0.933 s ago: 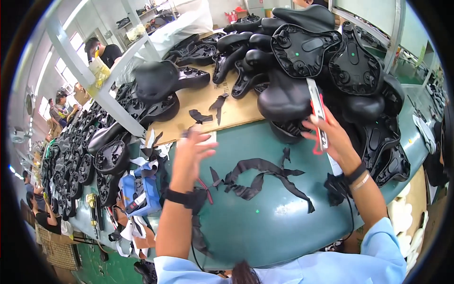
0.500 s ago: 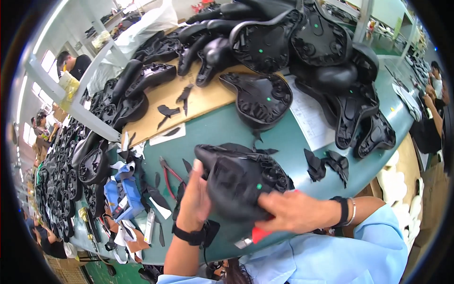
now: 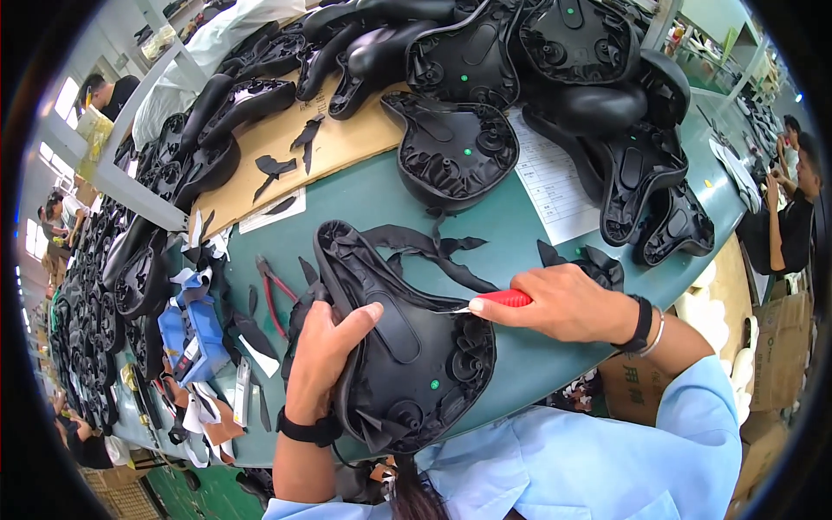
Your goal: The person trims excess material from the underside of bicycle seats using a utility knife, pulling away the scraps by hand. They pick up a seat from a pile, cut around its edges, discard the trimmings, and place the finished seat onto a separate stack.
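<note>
A black bicycle saddle (image 3: 399,355) lies underside up at the table's near edge, its narrow nose pointing away from me. My left hand (image 3: 322,354) grips its left side, thumb over the rim on the inner shell. In my right hand (image 3: 568,305) is a red-handled knife (image 3: 506,299); its thin blade touches the saddle's right edge where the nose widens. Gathered cover material lines the inside rim, and a green dot (image 3: 435,384) marks the shell. Cut black scraps (image 3: 433,247) lie just beyond the saddle.
More saddles (image 3: 464,152) are piled at the back and right. Red-handled pliers (image 3: 273,295), a blue bin (image 3: 192,338) and a box cutter (image 3: 243,392) lie left. A printed sheet (image 3: 555,191) and a cardboard sheet (image 3: 338,139) cover parts of the green table (image 3: 555,364). Other people work at both sides.
The saddle has been turned so its underside faces up and lowered toward the table edge. My right hand has moved up and right, bringing the knife blade to the saddle's edge.
</note>
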